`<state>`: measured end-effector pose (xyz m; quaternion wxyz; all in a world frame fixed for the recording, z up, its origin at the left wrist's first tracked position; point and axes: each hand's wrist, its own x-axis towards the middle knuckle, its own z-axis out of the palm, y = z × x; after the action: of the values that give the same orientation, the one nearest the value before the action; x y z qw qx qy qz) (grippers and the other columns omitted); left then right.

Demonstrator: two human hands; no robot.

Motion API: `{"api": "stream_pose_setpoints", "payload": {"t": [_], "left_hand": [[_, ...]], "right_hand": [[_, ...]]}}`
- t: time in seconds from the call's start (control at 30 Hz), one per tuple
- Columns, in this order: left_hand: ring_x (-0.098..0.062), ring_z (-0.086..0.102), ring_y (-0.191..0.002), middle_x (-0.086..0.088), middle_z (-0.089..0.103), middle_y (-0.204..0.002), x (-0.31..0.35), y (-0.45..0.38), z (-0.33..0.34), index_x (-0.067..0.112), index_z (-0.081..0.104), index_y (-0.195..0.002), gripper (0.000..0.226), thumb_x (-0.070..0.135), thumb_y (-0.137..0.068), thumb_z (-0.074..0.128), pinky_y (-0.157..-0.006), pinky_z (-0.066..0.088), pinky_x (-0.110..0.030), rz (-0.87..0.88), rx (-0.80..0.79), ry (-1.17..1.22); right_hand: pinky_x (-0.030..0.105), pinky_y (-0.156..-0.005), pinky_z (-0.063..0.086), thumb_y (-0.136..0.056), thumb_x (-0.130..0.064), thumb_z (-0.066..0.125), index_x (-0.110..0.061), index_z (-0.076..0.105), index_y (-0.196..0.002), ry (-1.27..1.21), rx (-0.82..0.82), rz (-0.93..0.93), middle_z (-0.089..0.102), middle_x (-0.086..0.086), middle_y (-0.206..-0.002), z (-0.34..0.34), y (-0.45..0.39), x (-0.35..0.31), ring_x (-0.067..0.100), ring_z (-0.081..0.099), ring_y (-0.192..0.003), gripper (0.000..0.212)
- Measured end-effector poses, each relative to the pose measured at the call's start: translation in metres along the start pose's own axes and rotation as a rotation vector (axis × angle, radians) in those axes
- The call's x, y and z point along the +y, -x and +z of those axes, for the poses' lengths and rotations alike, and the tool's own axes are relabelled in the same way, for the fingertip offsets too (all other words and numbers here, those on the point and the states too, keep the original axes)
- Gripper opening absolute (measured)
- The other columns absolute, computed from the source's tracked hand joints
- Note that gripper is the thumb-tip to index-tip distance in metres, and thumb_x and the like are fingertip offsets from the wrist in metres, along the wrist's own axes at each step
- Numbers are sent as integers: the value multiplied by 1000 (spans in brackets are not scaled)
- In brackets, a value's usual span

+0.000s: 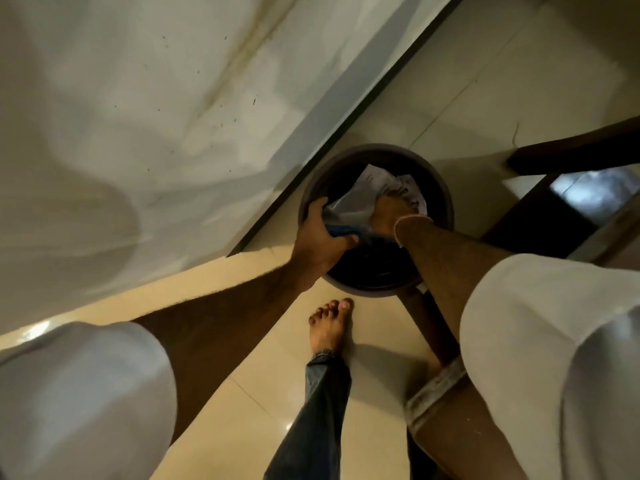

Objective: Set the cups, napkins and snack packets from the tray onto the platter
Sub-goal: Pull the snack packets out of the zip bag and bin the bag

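A round dark bin (446,202) stands on the floor below me, and both my hands reach into it. My left hand (320,237) is at the bin's near-left rim, closed on a silvery packet (348,209) with a blue edge (343,231). My right hand (389,216), with a pale band at its wrist, presses down on that packet and on crumpled white paper (379,181) inside the bin. Its fingers are buried among the wrappers. No tray, cups or platter are in view.
A white draped cloth (138,133) fills the left and top. Its dark-edged border runs diagonally just left of the bin. Dark wooden furniture (571,150) stands to the right. My bare foot (329,327) rests on the cream floor tiles just before the bin.
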<state>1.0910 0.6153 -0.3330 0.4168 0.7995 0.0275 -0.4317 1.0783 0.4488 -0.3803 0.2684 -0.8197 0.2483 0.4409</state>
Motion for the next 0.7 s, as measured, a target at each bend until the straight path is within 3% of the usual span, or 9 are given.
{"api": "stream_pose_setpoints", "payload": {"t": [0.1,0.3,0.43,0.6,0.7], "left_hand": [[-11,63,-104,16,60,-105,3,3,-12,31,52,-112,46,20,-77,79,-69,47,-11,-32,-1,-8],[-5,64,-94,16,65,-99,29,44,-40,36,58,-101,32,20,-80,76,-71,48,-14,-1,-9,-152],[-10,66,-91,15,65,-91,80,88,-57,34,59,-96,29,15,-81,75,-70,46,-14,23,-42,-204],[2,62,-83,14,64,-91,158,148,-71,29,60,-98,29,12,-81,75,-57,43,-1,66,-57,-247],[-8,66,-90,12,65,-89,214,181,-73,34,58,-92,28,11,-83,71,-61,45,-5,141,-92,-303]], "right_hand": [[43,-117,31,-96,-34,55,-7,45,-144,20,17,4,46,19,-149,1,11,-3,36,42,-138,55],[50,-121,22,-89,-40,56,-15,25,-154,-32,104,-12,20,17,-161,-34,72,-12,37,15,-150,76],[45,-111,39,-92,-37,52,-14,41,-143,-153,178,2,45,16,-146,-79,139,-22,35,46,-133,57],[43,-99,49,-90,-40,50,-19,46,-138,-333,267,-2,58,14,-134,-140,249,-27,36,58,-119,52],[42,-100,48,-89,-41,45,-19,45,-138,-426,334,-17,56,14,-137,-176,317,-23,35,57,-121,54]]}}
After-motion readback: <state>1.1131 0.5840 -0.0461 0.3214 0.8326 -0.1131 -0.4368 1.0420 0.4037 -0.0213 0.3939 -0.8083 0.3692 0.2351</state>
